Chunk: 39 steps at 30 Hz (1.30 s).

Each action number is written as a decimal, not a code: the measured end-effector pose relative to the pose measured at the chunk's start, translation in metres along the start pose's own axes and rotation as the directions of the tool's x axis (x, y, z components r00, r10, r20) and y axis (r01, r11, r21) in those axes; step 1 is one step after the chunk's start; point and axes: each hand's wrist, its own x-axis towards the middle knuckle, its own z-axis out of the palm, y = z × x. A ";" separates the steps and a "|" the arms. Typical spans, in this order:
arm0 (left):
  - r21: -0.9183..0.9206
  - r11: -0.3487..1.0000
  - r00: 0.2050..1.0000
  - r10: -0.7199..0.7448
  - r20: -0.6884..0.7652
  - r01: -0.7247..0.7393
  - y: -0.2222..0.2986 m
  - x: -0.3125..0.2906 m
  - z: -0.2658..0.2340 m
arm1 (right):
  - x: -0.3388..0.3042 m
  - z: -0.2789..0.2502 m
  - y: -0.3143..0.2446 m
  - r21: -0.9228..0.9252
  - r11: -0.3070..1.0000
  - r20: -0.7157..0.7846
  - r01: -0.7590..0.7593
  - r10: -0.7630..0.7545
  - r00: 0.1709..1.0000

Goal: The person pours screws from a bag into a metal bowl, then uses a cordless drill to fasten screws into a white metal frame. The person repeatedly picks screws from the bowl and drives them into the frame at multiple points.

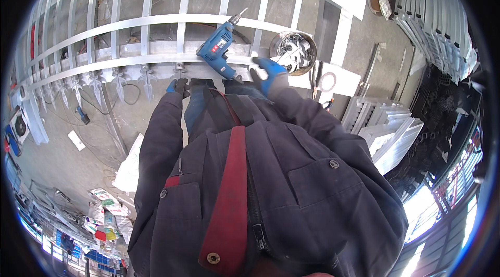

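Note:
A silver metal fence panel (125,25) lies across the work area, with a row of spear-point finials (146,87) along its near edge. My left hand (180,88), in a blue and dark glove, is closed around the tip of one finial (179,72), which it mostly hides. My right hand (271,72), in the same kind of glove, is open, thumb and fingers apart, beside a round tin (314,59) of loose metal parts. Between my hands, a blue power drill (216,46) rests on the panel's rails, its bit pointing away to the right.
Pliers (315,80) and a ring-shaped disc (327,81) lie right of the tin. Metal profiles (388,126) are stacked at the right, with more panels (437,21) beyond. A white sack (128,167) and cables (99,107) lie on the floor at left.

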 end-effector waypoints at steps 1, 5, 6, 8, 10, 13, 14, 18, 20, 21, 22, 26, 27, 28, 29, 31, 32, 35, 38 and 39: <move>-0.018 1.000 1.000 -0.026 -0.012 0.026 0.000 0.000 0.001 | 0.001 -0.019 0.010 -0.012 0.998 -0.061 -0.066 0.065 0.996; -0.002 0.999 0.999 0.032 0.021 -0.032 0.000 -0.004 0.001 | 0.025 -0.082 0.060 -0.313 0.915 -0.182 -0.253 0.204 0.962; 0.004 0.999 0.999 0.035 0.018 -0.035 0.001 -0.005 0.001 | 0.034 -0.087 0.072 -0.393 0.885 -0.202 -0.250 0.182 0.962; 0.004 0.999 0.999 0.037 0.014 -0.037 0.003 -0.006 0.001 | 0.045 -0.088 0.091 -0.466 0.863 -0.066 -0.195 0.186 0.980; -0.017 1.000 1.000 0.005 -0.004 -0.005 0.004 -0.007 0.002 | 0.049 -0.087 0.105 -0.586 0.808 0.119 -0.061 0.160 0.980; -0.032 0.999 1.000 0.025 -0.004 -0.025 0.002 -0.006 0.003 | 0.045 -0.093 0.111 -0.608 0.789 0.145 -0.091 0.223 0.964; -0.031 0.999 0.999 0.045 0.005 -0.045 0.000 -0.006 0.003 | 0.045 -0.095 0.109 -0.633 0.764 0.143 -0.125 0.274 0.951; -0.045 0.999 1.000 0.024 -0.001 -0.025 0.000 -0.005 0.004 | 0.071 -0.089 0.093 -0.578 0.750 0.060 -0.321 0.431 0.900; -0.064 0.998 1.000 0.006 -0.009 -0.007 0.002 -0.005 0.004 | 0.085 -0.080 0.083 -0.631 0.695 0.058 -0.344 0.485 0.873; -0.084 0.996 1.000 -0.004 -0.007 0.003 0.003 -0.007 0.005 | 0.093 -0.075 0.080 -0.648 0.671 0.060 -0.360 0.517 0.854; -0.106 0.994 1.000 -0.013 -0.004 0.012 0.004 -0.008 0.006 | 0.098 -0.070 0.077 -0.664 0.645 0.054 -0.379 0.547 0.836; -0.096 0.995 1.000 0.004 -0.011 -0.005 0.008 -0.015 0.007 | 0.102 -0.059 0.076 -0.670 0.605 0.046 -0.431 0.613 0.789; -0.099 0.995 1.000 -0.004 -0.017 0.003 0.009 -0.016 0.008 | 0.101 -0.057 0.078 -0.648 0.608 0.023 -0.459 0.618 0.786; -0.108 0.994 1.000 -0.016 -0.010 0.015 0.009 -0.017 0.008 | 0.100 -0.057 0.080 -0.641 0.619 0.020 -0.453 0.604 0.797; -0.104 0.995 1.000 -0.008 -0.001 0.008 0.010 -0.018 0.007 | 0.099 -0.057 0.083 -0.639 0.618 0.024 -0.457 0.611 0.791; -0.120 0.993 0.999 -0.013 0.043 0.018 0.011 -0.018 0.007 | 0.096 -0.058 0.088 -0.611 0.626 0.029 -0.484 0.629 0.777; -0.111 0.994 0.999 0.022 0.043 -0.017 0.012 -0.019 0.007 | 0.095 -0.059 0.090 -0.585 0.648 0.034 -0.487 0.620 0.784; -0.114 0.993 0.998 0.037 0.042 -0.032 0.008 -0.019 0.006 | 0.089 -0.060 0.095 -0.533 0.680 0.035 -0.503 0.611 0.790; -0.107 0.994 0.998 0.033 0.059 -0.027 -0.004 -0.009 0.003 | 0.086 -0.061 0.097 -0.484 0.700 0.066 -0.526 0.628 0.775; -0.099 0.995 0.998 0.037 0.058 -0.031 -0.009 -0.003 0.001 | 0.085 -0.061 0.099 -0.484 0.705 0.064 -0.518 0.619 0.783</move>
